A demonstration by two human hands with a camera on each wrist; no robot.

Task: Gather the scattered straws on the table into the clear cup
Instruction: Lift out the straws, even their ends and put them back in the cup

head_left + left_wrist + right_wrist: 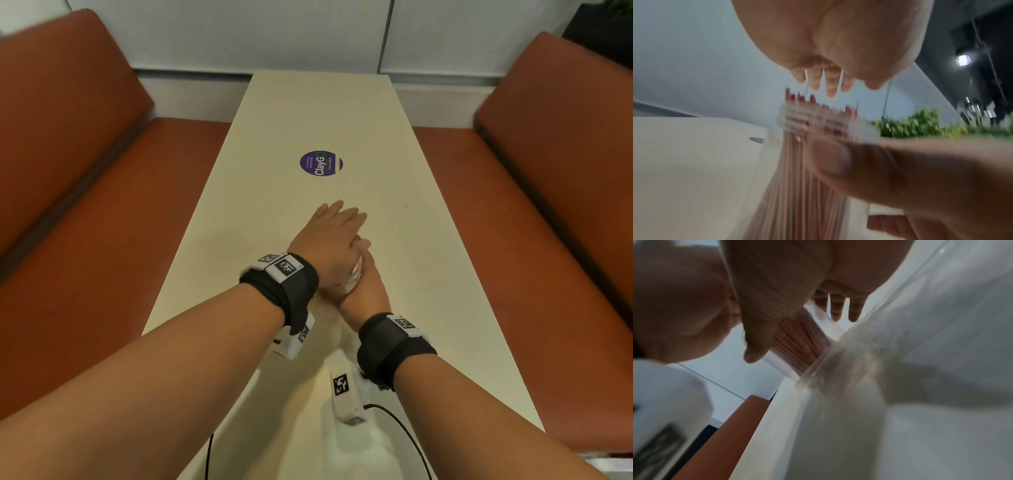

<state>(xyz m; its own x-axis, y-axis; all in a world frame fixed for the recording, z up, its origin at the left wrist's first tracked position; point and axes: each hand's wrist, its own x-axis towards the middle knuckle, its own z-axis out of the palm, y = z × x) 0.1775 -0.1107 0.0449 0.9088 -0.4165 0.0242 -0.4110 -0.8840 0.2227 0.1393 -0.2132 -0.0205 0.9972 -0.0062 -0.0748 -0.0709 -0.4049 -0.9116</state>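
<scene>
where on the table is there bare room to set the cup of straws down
Bare tabletop lies right of both hands, out to the right edge, and from the purple sticker to the far end. The near middle is crowded: the left hand lies flat over the straws and the right hand grips the clear cup.

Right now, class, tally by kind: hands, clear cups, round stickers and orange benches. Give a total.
Hands: 2 (left hand, right hand)
Clear cup: 1
Round sticker: 1
Orange benches: 2
Total: 6
</scene>
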